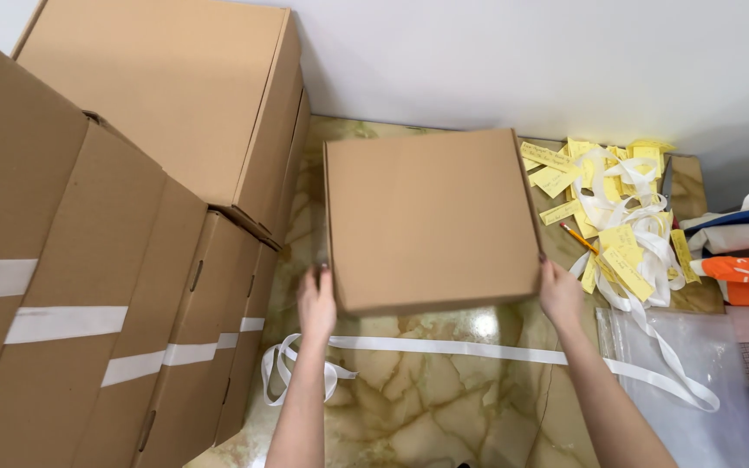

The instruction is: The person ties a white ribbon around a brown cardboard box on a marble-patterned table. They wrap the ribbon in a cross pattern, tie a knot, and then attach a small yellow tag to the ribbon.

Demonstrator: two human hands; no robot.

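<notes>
Between both hands, a flat cardboard box [431, 217] is hovering over the marble floor [426, 390]; left hand [315, 305] is clasping its seven-o'clock corner, right hand [560, 295] its five-o'clock corner, equally near.

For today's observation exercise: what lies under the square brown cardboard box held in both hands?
Under the square brown cardboard box only marbled green-and-cream floor shows, with a white ribbon strip running past its near edge. Whatever sits directly beneath is covered by the box.

Box [431, 217]: matt brown corrugated cardboard, smooth faces. Floor [426, 399]: glossy polished marble-look stone, veined. Ribbon [478, 351]: white woven cloth. Slips [621, 251]: matt yellow paper. Bag [695, 364]: clear glossy plastic.
</notes>
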